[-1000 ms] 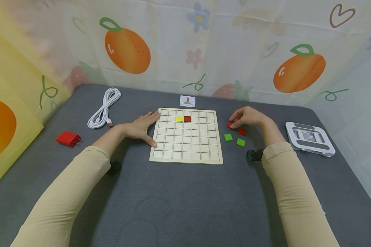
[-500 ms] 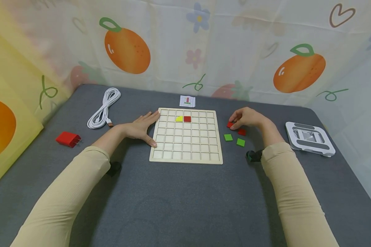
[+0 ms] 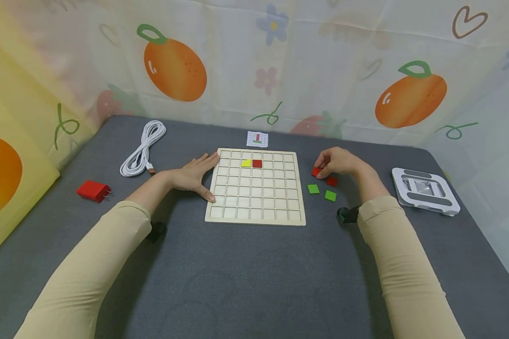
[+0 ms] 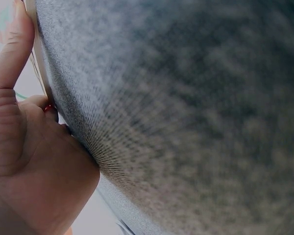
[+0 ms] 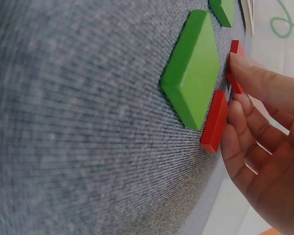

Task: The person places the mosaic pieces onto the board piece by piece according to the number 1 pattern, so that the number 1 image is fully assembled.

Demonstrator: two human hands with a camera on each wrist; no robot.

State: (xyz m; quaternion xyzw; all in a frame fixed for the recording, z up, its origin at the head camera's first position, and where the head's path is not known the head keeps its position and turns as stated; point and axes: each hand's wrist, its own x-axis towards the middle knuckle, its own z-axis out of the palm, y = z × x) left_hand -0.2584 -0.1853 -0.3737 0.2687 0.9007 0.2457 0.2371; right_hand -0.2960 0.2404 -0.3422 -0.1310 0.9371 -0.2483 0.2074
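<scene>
A pale wooden grid board (image 3: pixel 256 202) lies mid-table, with a yellow tile (image 3: pixel 246 163) and a red tile (image 3: pixel 257 164) side by side in its second row. My left hand (image 3: pixel 191 175) rests spread along the board's left edge, thumb and fingers apart. To the right of the board, my right hand (image 3: pixel 341 161) pinches another red square tile (image 5: pixel 234 84) between thumb and fingers, low at the tabletop. A further red tile (image 5: pixel 214 122) lies under its lower fingers. Two green tiles, one nearer (image 3: pixel 330 196) and one closer to the board (image 3: pixel 313 189), lie just in front.
A small card with a coloured grid pattern (image 3: pixel 257 139) lies behind the board. On the left are a coiled white cable (image 3: pixel 142 150) and a red plug adapter (image 3: pixel 94 190). A white and grey flat device (image 3: pixel 426 190) sits at the right edge.
</scene>
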